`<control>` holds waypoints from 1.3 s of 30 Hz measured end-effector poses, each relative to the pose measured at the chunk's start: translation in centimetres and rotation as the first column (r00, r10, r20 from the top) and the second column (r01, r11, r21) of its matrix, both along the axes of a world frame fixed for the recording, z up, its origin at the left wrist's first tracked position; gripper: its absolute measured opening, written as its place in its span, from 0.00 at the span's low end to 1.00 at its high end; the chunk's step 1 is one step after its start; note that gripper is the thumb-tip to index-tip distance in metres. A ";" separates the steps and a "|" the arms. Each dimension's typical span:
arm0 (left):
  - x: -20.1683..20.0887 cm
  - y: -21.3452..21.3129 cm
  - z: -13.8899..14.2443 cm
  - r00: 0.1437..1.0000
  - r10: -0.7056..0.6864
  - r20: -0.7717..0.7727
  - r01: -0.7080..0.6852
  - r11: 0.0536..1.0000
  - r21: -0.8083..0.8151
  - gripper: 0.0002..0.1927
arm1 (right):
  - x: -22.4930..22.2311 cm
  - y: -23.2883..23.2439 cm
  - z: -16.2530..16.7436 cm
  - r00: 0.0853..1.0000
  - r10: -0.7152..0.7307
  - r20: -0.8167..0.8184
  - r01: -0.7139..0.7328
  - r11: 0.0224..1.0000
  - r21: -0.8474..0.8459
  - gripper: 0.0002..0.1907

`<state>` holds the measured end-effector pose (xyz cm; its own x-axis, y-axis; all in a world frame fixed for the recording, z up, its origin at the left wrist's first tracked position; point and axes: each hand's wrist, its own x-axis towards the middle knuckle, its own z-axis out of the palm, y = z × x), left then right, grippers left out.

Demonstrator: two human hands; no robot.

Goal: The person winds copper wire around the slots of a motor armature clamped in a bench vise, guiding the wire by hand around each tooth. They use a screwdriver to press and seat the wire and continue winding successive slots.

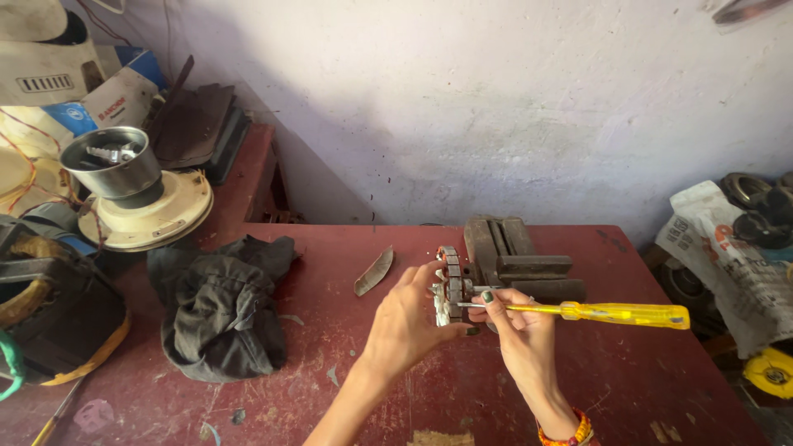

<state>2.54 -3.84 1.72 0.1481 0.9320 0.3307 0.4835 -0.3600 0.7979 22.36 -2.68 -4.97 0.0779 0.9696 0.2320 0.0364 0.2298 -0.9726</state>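
The left hand (409, 322) fingers grip the metal motor part (450, 285) just in front of the vise (516, 260) on the red desk (396, 388), while the right hand (520, 326) fingers pinch the yellow screwdriver (611, 313), which should stay straight and steady.

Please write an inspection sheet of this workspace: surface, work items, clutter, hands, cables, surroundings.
Surface: red table, worn and scratched.
Work items: motor stator in the left hand; yellow screwdriver in the right hand, tip at the stator.
Clutter: dark cloth; curved metal scrap; metal vise behind the hands.
Hands: both closed in a grip on their items.
Cables: thin wires at far left.
Surroundings: cream appliance base with steel jar; pale wall; printed sack at right.
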 end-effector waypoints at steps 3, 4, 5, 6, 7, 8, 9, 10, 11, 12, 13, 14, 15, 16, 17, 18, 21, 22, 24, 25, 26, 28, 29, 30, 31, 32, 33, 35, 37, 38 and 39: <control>0.7 -0.1 -0.3 0.999 0.043 0.016 -0.043 0.999 -0.034 0.41 | 0.0 0.0 -0.2 1.000 -0.003 -0.007 0.003 1.000 0.010 0.12; 0.8 -0.1 -0.4 0.998 0.052 0.020 -0.051 0.998 -0.026 0.40 | 0.1 0.0 -0.2 1.000 -0.003 -0.002 0.003 1.000 0.022 0.11; 0.8 0.0 -0.5 0.999 0.049 0.025 -0.048 0.999 -0.014 0.39 | 0.1 0.1 -0.2 1.000 -0.006 0.015 0.005 1.000 0.025 0.11; 0.8 0.1 -0.6 0.998 0.046 0.031 -0.046 0.999 -0.002 0.38 | 0.2 0.1 -0.2 0.999 -0.008 0.034 0.007 1.000 0.027 0.11; 0.7 0.2 -0.8 0.998 0.045 0.037 -0.045 0.999 0.010 0.37 | 0.2 0.2 -0.2 0.999 -0.008 0.052 0.007 1.000 0.029 0.11; 0.5 0.3 -0.9 0.997 0.025 0.070 -0.025 1.000 0.000 0.35 | 0.2 0.2 -0.2 0.999 0.030 0.022 -0.031 0.999 0.025 0.11; 0.2 0.5 -1.0 0.995 0.008 0.102 -0.007 1.000 -0.010 0.33 | 0.2 0.2 -0.3 0.997 0.070 -0.009 -0.070 0.997 0.023 0.11; 0.0 0.7 -1.1 0.991 -0.008 0.134 0.010 1.000 -0.015 0.31 | 0.2 0.3 -0.2 0.993 0.111 -0.040 -0.110 0.994 0.026 0.11; -0.1 0.9 -1.2 0.989 -0.020 0.147 0.022 1.000 -0.015 0.30 | 0.3 0.4 -0.2 0.992 0.118 -0.032 -0.118 0.993 0.021 0.11; -0.3 0.9 -1.4 0.987 -0.032 0.160 0.035 0.999 -0.020 0.29 | 0.5 0.3 -0.2 0.992 0.125 -0.025 -0.125 0.992 0.013 0.11; -0.4 0.9 -1.5 0.984 -0.045 0.172 0.050 0.998 -0.024 0.28 | 0.6 0.3 -0.1 0.991 0.130 -0.018 -0.130 0.992 0.005 0.10; -0.6 1.1 -1.6 0.984 -0.046 0.173 0.051 0.998 -0.026 0.28 | 0.8 0.3 -0.1 0.988 0.153 -0.013 -0.152 0.988 0.018 0.10; -0.6 1.3 -1.8 0.983 -0.049 0.174 0.055 0.998 -0.028 0.27 | 1.0 0.4 0.0 0.985 0.173 -0.006 -0.173 0.984 0.031 0.10; -0.6 1.4 -1.9 0.983 -0.053 0.177 0.060 0.998 -0.032 0.27 | 1.3 0.3 0.0 0.981 0.192 0.001 -0.192 0.980 0.042 0.10; -0.6 1.5 -2.1 0.978 -0.053 0.204 0.062 0.997 -0.040 0.26 | 1.4 0.3 0.0 0.982 0.189 0.008 -0.189 0.981 0.044 0.10; -0.6 1.7 -2.2 0.972 -0.051 0.229 0.063 0.997 -0.047 0.26 | 1.5 0.3 0.0 0.982 0.186 0.014 -0.187 0.981 0.047 0.09; -0.6 2.2 -2.8 0.954 -0.025 0.299 0.058 0.993 -0.102 0.25 | 1.5 0.3 -0.1 0.980 0.199 0.022 -0.200 0.978 0.063 0.09; -0.7 2.2 -3.0 0.947 -0.012 0.320 0.056 0.990 -0.127 0.25 | 1.5 0.3 -0.2 0.978 0.205 0.021 -0.206 0.976 0.068 0.09; -0.8 2.5 -3.3 0.947 -0.017 0.322 0.065 0.988 -0.140 0.26 | 1.3 0.3 -0.3 0.980 0.196 0.031 -0.198 0.977 0.075 0.09; -0.8 2.6 -3.5 0.946 -0.019 0.323 0.070 0.987 -0.147 0.26 | 1.3 0.3 -0.3 0.981 0.192 0.037 -0.195 0.978 0.077 0.09; -0.8 2.6 -3.6 0.943 -0.036 0.330 0.082 0.988 -0.127 0.26 | 1.2 0.3 -0.4 0.984 0.176 0.039 -0.178 0.981 0.072 0.09; -0.8 2.8 -3.8 0.936 -0.071 0.344 0.107 0.990 -0.087 0.26 | 1.1 0.3 -0.5 0.989 0.142 0.045 -0.144 0.988 0.062 0.09; -0.9 2.8 -3.9 0.935 -0.080 0.346 0.117 0.989 -0.087 0.26 | 1.1 0.3 -0.6 0.989 0.144 0.032 -0.146 0.988 0.057 0.09; -1.1 2.8 -4.0 0.933 -0.092 0.347 0.129 0.988 -0.085 0.26 | 1.0 0.3 -0.7 0.989 0.145 0.017 -0.146 0.988 0.053 0.09; -1.2 3.0 -4.0 0.932 -0.104 0.347 0.141 0.987 -0.082 0.26 | 1.0 0.3 -0.7 0.989 0.145 0.002 -0.145 0.988 0.052 0.10; -1.4 2.9 -4.0 0.933 -0.113 0.341 0.151 0.985 -0.086 0.27 | 0.9 0.1 -0.9 0.989 0.144 0.014 -0.145 0.986 0.082 0.10; -1.5 2.9 -4.1 0.934 -0.121 0.336 0.160 0.983 -0.090 0.27 | 0.8 -0.1 -1.0 0.989 0.144 0.026 -0.146 0.983 0.112 0.10; -1.7 2.9 -4.0 0.936 -0.139 0.324 0.172 0.982 -0.075 0.28 | 0.7 -0.1 -1.3 0.989 0.144 0.033 -0.148 0.977 0.157 0.10; -1.7 2.9 -4.1 0.936 -0.154 0.317 0.177 0.983 -0.046 0.28 | 0.7 0.0 -1.4 0.989 0.147 0.023 -0.149 0.973 0.177 0.10; -1.7 2.9 -4.1 0.940 -0.157 0.303 0.177 0.983 -0.039 0.29 | 0.8 0.1 -1.5 0.988 0.153 0.025 -0.155 0.974 0.167 0.10; -1.7 2.9 -4.1 0.944 -0.162 0.288 0.178 0.983 -0.030 0.29 | 0.8 0.2 -1.5 0.987 0.157 0.026 -0.159 0.974 0.159 0.10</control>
